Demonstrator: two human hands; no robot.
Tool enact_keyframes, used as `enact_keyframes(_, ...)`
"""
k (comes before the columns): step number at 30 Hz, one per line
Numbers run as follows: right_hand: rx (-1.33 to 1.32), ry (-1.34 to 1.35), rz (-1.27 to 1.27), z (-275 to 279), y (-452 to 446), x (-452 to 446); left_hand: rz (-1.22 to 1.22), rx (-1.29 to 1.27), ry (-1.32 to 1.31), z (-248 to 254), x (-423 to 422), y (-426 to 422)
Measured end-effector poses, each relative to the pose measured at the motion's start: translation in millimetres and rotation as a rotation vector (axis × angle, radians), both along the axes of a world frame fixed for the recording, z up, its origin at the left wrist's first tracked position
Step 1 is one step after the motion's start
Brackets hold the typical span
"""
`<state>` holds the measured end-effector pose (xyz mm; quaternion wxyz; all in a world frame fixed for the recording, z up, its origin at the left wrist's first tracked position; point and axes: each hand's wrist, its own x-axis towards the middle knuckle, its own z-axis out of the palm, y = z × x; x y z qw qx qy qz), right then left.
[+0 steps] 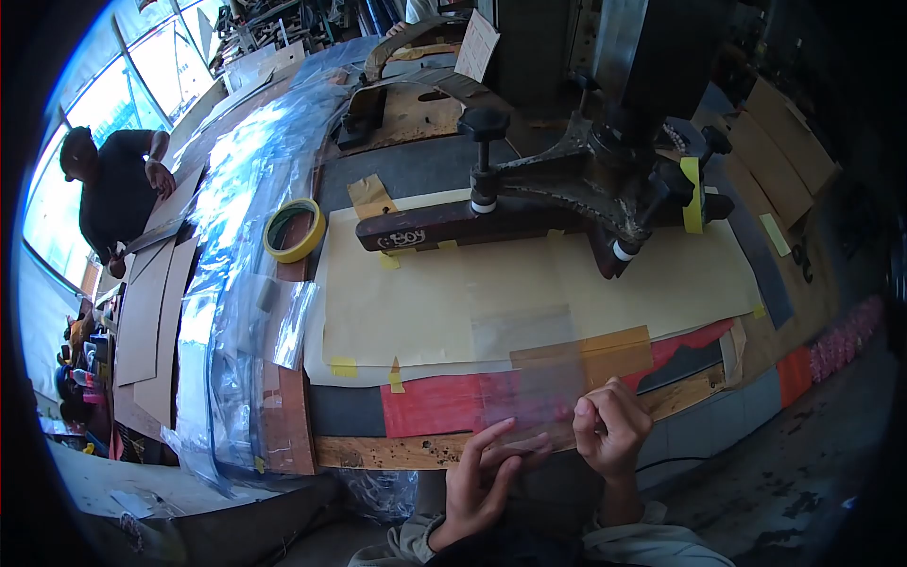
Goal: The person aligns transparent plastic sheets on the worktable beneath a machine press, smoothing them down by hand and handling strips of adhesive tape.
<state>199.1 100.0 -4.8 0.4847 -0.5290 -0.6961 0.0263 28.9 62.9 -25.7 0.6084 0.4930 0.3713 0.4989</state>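
A clear plastic sheet (531,392) stands in front of me at the table's front edge, and the red strip and brown tape show through it. My left hand (480,482) holds its lower left edge, with some fingers seen through the film. At its right side, my right hand (614,427) is closed with thumb and fingers pinched on the edge. Beyond the sheet lies a large cream paper (416,302), fixed with bits of yellow tape. A dark clamp bar (435,225) rests across the paper.
A heavy machine head with a bracket (567,180) stands over the paper. A yellow tape roll (295,230) lies at the left, beside shiny plastic sheeting (227,189). Another person (118,184) works at the far left by brown boards (146,321). Cardboard (779,142) is at the right.
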Motion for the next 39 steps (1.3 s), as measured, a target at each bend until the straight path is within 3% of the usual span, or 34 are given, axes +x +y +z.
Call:
enact_keyframes(10, 0.002, 0.008, 0.005, 0, 0, 0, -0.015, 0.005, 0.104, -5, -5, -1)
enact_keyframes(13, 0.031, 0.038, -0.011, -1, 2, -2, -0.120, -0.015, 0.092, 1, -8, 1)
enact_keyframes(22, 0.043, 0.038, -0.010, -2, 3, -2, -0.004, -0.017, 0.041, -1, -2, -2)
enact_keyframes(39, -0.005, 0.074, -0.035, -3, -2, -1, -0.063, 0.020, -0.011, 8, -3, 3)
